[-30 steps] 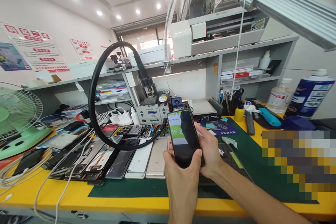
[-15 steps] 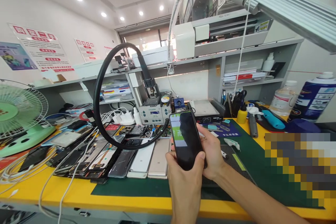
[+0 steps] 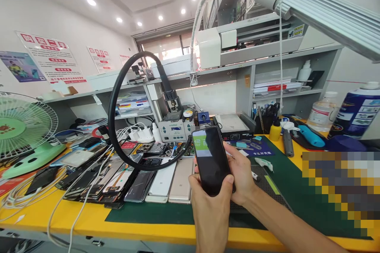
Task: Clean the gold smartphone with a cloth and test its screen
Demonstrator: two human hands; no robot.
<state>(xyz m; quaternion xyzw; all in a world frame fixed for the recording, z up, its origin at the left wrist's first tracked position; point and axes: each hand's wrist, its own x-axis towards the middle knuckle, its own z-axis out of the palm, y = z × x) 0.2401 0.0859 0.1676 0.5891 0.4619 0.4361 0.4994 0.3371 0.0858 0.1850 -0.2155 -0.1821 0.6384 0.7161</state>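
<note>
The cord (image 3: pixel 281 59) has swung straighter; left hand (image 3: pixel 210 209) and right hand (image 3: pixel 242 172) have fingers curled closely around the phone (image 3: pixel 211 162).

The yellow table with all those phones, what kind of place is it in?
Probably a phone repair shop: there's a black phone being held, more phones and loose phone parts on the table, and a grey machine behind.

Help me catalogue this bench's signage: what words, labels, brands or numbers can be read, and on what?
"购买二手": heading of the large wall poster; its smaller lines are too small.
Phone: marks on the green patch of its screen, unclear.
Too small or blurred: second poster, spray can, bottle, purple sheet, grey station.
Other lettering: unreadable.
</note>
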